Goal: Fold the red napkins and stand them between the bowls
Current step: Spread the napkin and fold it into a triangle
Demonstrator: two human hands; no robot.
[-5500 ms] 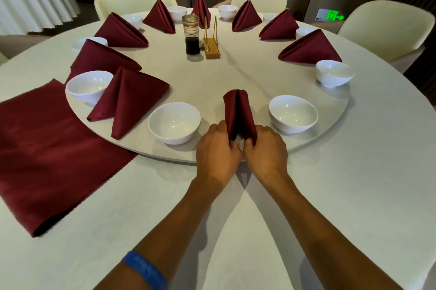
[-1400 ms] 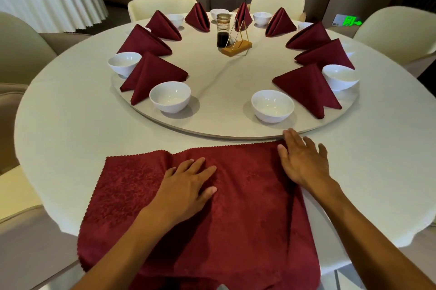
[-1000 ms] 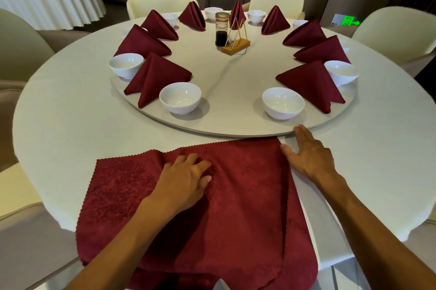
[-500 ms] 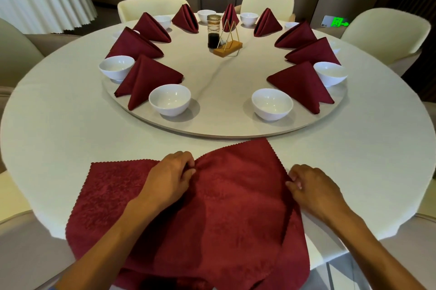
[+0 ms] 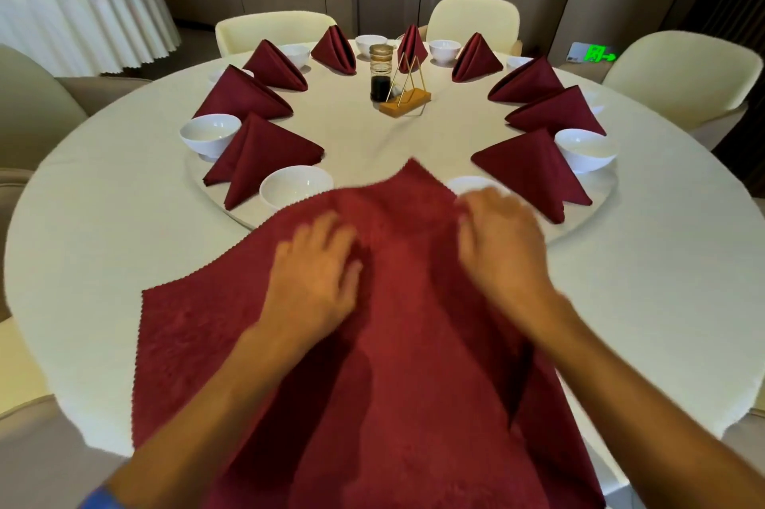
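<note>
I see a round table (image 5: pixel 103 243) under a white cloth. A round turntable (image 5: pixel 356 136) sits at its centre, ringed near its rim with white bowls (image 5: pixel 296 186) and folded red napkins (image 5: pixel 256 154). A sauce jar (image 5: pixel 381 72) and wooden holder (image 5: pixel 405 99) stand mid-turntable. An unfolded red napkin (image 5: pixel 198 326) overhangs the table's near edge.

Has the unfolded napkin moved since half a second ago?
Yes. The napkin's far corner has been lifted forward over the turntable edge, now covering part of the two nearest bowls.
</note>
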